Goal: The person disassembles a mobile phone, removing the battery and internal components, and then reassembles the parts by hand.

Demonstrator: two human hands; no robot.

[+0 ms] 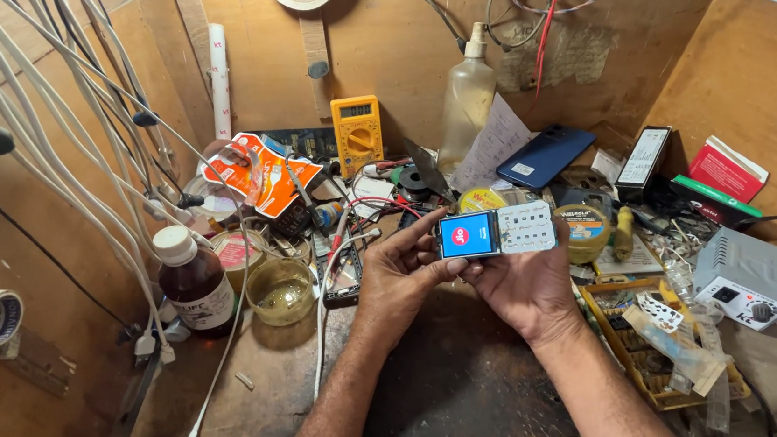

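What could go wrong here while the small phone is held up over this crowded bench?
1. The keypad phone is pinched only at its edges by the left hand and right hand; a slipped grip could drop it onto the bench.
2. The open glass bowl of yellowish liquid beside the left forearm might be knocked over.
3. The white cables hanging left could snag.

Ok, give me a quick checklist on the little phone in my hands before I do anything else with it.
1. Phone held by both hands: ok, left hand and right hand grip it.
2. Screen lit: ok, blue with a red mark.
3. Keypad in place: ok, white keys show.
4. Cable plugged in: cannot tell.
5. Glass cup of liquid apart from phone: ok.
6. Brown bottle capped: ok.
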